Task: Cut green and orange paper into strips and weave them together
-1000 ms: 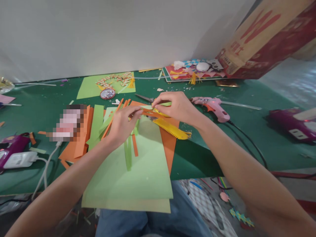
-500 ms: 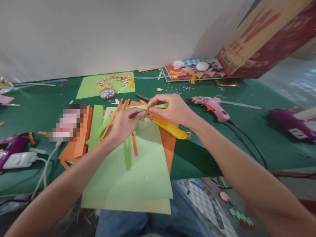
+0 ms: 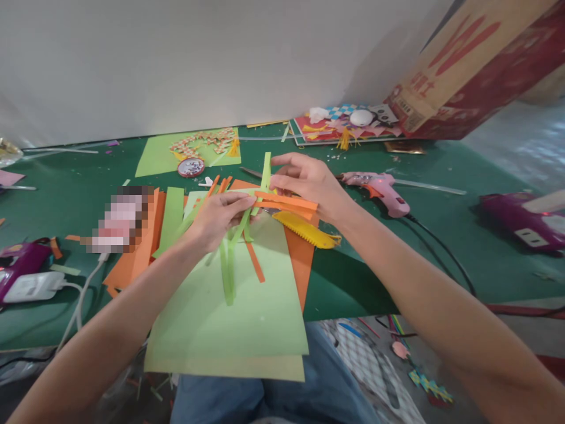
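My left hand (image 3: 220, 219) pinches a small weave of green and orange paper strips where they cross. One light green strip (image 3: 266, 169) stands up from the weave, while orange strips (image 3: 291, 203) stick out to the right in front of my right hand. More strip ends hang downward, among them a long green strip (image 3: 228, 274) and an orange strip (image 3: 255, 262). My right hand (image 3: 313, 184) is beside the upright green strip, its fingers apart, with the fingertips at or close to the strip's edge. Beneath lie light green paper sheets (image 3: 229, 330).
A yellow serrated cutter or comb-like tool (image 3: 309, 231) lies right of the sheets. Farther right rests a pink glue gun (image 3: 379, 189) with its cord. A phone (image 3: 121, 219), orange paper (image 3: 136, 262) and a purple device (image 3: 33, 262) are left. A round lid (image 3: 191, 167) sits behind.
The green strip, earlier lying to the right in my right hand's fingers, now points upward. My right hand's fingers have parted and the orange strips show more fully. My left hand keeps its pinch.
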A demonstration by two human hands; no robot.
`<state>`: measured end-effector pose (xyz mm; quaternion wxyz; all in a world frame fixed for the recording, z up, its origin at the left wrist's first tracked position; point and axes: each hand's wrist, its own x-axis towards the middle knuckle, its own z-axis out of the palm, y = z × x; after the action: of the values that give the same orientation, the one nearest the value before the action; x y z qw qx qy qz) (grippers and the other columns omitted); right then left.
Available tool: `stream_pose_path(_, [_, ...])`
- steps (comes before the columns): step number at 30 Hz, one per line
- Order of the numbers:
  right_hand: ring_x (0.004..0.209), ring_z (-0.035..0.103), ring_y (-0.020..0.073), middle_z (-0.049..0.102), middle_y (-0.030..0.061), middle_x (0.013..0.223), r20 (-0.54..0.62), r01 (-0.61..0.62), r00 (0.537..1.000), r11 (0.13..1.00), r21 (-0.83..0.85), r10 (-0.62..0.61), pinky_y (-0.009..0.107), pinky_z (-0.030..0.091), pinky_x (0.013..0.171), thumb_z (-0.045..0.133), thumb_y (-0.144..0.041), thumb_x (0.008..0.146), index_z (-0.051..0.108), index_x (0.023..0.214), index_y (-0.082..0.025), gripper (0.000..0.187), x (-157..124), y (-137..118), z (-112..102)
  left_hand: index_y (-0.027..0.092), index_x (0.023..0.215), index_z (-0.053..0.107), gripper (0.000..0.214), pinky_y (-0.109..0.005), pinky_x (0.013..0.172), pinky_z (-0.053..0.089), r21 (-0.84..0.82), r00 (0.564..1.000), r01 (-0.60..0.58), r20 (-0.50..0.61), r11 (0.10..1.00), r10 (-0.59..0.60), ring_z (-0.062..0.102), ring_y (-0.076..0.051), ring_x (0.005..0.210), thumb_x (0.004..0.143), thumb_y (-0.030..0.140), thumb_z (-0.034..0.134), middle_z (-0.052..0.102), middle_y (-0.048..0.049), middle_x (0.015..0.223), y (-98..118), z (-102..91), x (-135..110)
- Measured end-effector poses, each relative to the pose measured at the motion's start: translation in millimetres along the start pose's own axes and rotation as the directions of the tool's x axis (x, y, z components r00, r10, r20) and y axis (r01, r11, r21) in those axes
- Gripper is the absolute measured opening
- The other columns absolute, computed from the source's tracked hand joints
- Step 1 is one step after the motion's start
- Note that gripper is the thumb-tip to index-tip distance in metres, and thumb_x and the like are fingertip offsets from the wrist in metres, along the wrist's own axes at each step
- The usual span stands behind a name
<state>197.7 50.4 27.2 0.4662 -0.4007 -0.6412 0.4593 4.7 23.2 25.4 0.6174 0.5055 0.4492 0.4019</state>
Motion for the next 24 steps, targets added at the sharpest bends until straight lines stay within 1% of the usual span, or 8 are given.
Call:
stream_pose_path(3, [0.057,0.054,0.0117,0.062,-0.0023,0.068,0.016,-0.023,1.0,1.0,0.01,0.023,0.028,0.044,0.053,0.072,-0.033,0.074,0.058,0.099,-0.022,0.031,0.6,0.9,0.7,0.018,0.07,0.074,0.018,-0.027,0.073,0.056,0.009,0.999,0.037,0.027,0.999,-0.037,0.066,-0.013,0.068,0.069,0.035,0.079,0.071,-0.0037,0.079,-1.9,-2.2,0.5])
stream_pose_path(6, [0.057,0.052,0.0113,0.062,-0.0025,0.069,0.025,-0.037,0.999,0.999,0.031,0.036,0.029,0.044,0.054,0.073,-0.032,0.073,0.058,0.101,-0.022,0.033,0.1,-0.5,1.4,0.018,0.068,0.074,0.016,-0.027,0.075,0.056,0.019,0.997,0.066,0.028,0.998,-0.066,0.067,-0.013,0.067,0.07,0.033,0.079,0.071,-0.0036,0.08,-3.6,-2.8,1.5])
stream_pose_path(9, [0.058,0.053,0.0115,0.062,-0.0021,0.071,0.007,-0.071,0.997,0.996,0.051,0.07,0.027,0.043,0.053,0.074,-0.03,0.072,0.057,0.111,-0.022,0.044,-1.0,-3.2,2.2,0.017,0.068,0.074,0.015,-0.026,0.075,0.056,0.016,0.997,0.082,0.011,0.996,-0.082,0.067,-0.012,0.065,0.069,0.031,0.079,0.072,-0.0035,0.081,-3.9,-1.6,2.4])
stream_pose_path(12, [0.058,0.054,0.0125,0.059,-0.003,0.065,0.021,-0.108,0.994,0.993,0.04,0.107,0.026,0.04,0.049,0.073,-0.032,0.073,0.053,0.123,-0.021,0.055,-1.9,-5.2,2.8,0.017,0.069,0.074,0.017,-0.026,0.072,0.057,0.016,0.996,0.087,0.002,0.996,-0.087,0.067,-0.013,0.064,0.066,0.032,0.081,0.073,-0.0039,0.081,-3.5,-0.8,2.4])
stream_pose_path(15, [0.054,0.052,0.0121,0.055,-0.0052,0.059,0.056,-0.119,0.991,0.993,-0.012,0.12,0.025,0.036,0.046,0.073,-0.03,0.073,0.052,0.125,-0.022,0.057,-2.5,-5.1,3.2,0.017,0.071,0.075,0.018,-0.025,0.073,0.056,0.033,0.997,0.076,0.023,0.997,-0.077,0.067,-0.012,0.065,0.065,0.033,0.081,0.073,-0.0038,0.083,-4.0,-0.8,1.8])
stream_pose_path(18, [0.05,0.047,0.0102,0.052,-0.0073,0.057,0.081,-0.107,0.99,0.992,-0.062,0.112,0.025,0.034,0.046,0.072,-0.022,0.072,0.053,0.124,-0.021,0.056,-2.9,-4.2,3.9,0.017,0.073,0.075,0.021,-0.027,0.073,0.055,0.057,0.997,0.064,0.027,0.996,-0.066,0.068,-0.013,0.066,0.065,0.035,0.081,0.072,-0.0039,0.083,-4.9,-0.9,1.4])
stream_pose_path(20, [0.05,0.047,0.0097,0.052,-0.0075,0.057,0.09,-0.104,0.99,0.992,-0.073,0.11,0.025,0.034,0.046,0.07,-0.018,0.073,0.053,0.125,-0.02,0.055,-3.1,-4.1,4.5,0.017,0.073,0.074,0.022,-0.028,0.073,0.054,0.079,0.998,0.053,0.026,0.995,-0.055,0.067,-0.014,0.066,0.066,0.036,0.081,0.071,-0.0036,0.08,-5.1,-0.6,1.2])
stream_pose_path(24, [0.051,0.049,0.0101,0.052,-0.0064,0.058,0.046,-0.116,0.992,0.992,-0.045,0.118,0.025,0.036,0.045,0.063,-0.013,0.077,0.049,0.129,-0.019,0.054,-2.1,-3.8,2.6,0.016,0.071,0.072,0.019,-0.027,0.074,0.052,0.175,0.999,-0.002,0.044,0.985,-0.006,0.066,-0.013,0.067,0.074,0.035,0.074,0.07,-0.003,0.073,-3.7,0.4,0.2])
